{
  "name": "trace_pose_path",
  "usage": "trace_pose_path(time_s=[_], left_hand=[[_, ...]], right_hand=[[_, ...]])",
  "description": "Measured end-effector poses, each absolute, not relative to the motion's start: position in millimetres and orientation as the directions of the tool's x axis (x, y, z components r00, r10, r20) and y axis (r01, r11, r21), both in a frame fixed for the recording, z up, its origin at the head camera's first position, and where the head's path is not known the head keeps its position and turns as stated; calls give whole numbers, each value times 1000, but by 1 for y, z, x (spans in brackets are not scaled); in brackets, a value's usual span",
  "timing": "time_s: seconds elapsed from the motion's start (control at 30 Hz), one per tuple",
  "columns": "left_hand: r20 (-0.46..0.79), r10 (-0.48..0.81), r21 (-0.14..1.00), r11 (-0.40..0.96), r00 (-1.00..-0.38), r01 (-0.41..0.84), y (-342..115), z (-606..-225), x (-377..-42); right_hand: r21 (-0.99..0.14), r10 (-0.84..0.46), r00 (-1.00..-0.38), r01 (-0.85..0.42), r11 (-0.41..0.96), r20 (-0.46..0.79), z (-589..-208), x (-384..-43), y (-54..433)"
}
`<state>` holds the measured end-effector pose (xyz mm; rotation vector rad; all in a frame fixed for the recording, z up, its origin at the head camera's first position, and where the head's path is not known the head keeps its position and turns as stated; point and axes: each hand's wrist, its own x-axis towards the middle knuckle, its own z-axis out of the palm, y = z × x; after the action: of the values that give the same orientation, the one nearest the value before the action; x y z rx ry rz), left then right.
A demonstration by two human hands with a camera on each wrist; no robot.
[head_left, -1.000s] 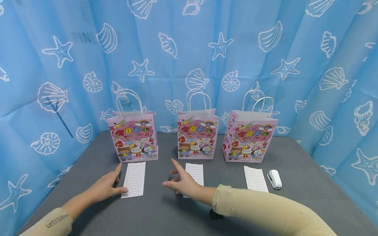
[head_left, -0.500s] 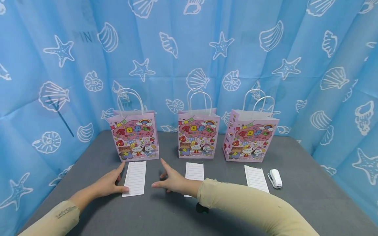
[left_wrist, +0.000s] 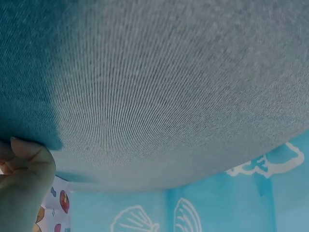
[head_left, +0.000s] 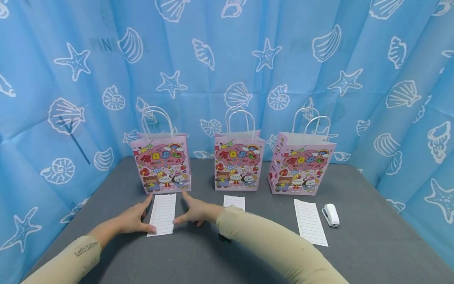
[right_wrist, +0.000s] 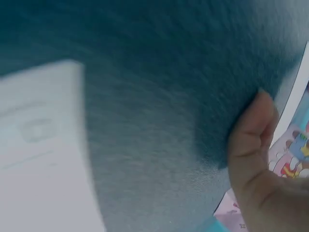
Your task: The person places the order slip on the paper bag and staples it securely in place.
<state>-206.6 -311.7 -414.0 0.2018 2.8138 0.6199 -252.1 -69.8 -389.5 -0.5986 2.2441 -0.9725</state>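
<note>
A lined white paper slip (head_left: 164, 215) lies on the grey table in front of the left pink gift bag (head_left: 162, 165). At its left edge is my left hand (head_left: 133, 219), index finger extended toward the top corner and thumb over the lower part. My right hand (head_left: 195, 211) is at the opposite edge, with index finger and thumb spread apart and the thumb tip right by the paper. In the right wrist view, the right thumb (right_wrist: 253, 154) shows beside a white strip of that slip (right_wrist: 294, 96). Neither hand grips anything.
Two more cartoon-printed gift bags with white handles stand at the back, one middle (head_left: 239, 165) and one right (head_left: 301, 167). A partly covered middle slip (head_left: 234, 202) and a right slip (head_left: 310, 221) lie before them. A white stapler (head_left: 331, 215) sits far right.
My right hand has moved left, from over the middle slip to the right edge of the left slip. The left hand has stayed nearly in place.
</note>
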Motion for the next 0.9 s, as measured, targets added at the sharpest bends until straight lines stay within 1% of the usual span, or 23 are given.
trace_pose_path(time_s=[0.1, 0.27, 0.43, 0.63, 0.73, 0.9], left_hand=[[-223, 197, 431, 899, -955, 85, -312, -413, -206], [-236, 200, 431, 898, -951, 82, -312, -415, -206], [-253, 179, 416, 907, -951, 61, -311, -414, -209], [-264, 171, 408, 912, -949, 51, -310, -414, -212], [-266, 161, 391, 919, -951, 47, -309, -414, -214], [-278, 147, 355, 934, -949, 40, -306, -413, -216]], right_hand=[[-706, -586, -708, -177, 686, -393, -390, -254, -78], [-612, -530, -739, -204, 764, -416, -393, -256, -89], [-529, -496, -761, -240, 814, -417, -394, -259, -95], [-402, -448, -800, -286, 870, -399, -391, -259, -103], [-361, -439, -814, -306, 881, -380, -392, -259, -107], [-343, -438, -825, -320, 883, -357, -395, -258, -111]])
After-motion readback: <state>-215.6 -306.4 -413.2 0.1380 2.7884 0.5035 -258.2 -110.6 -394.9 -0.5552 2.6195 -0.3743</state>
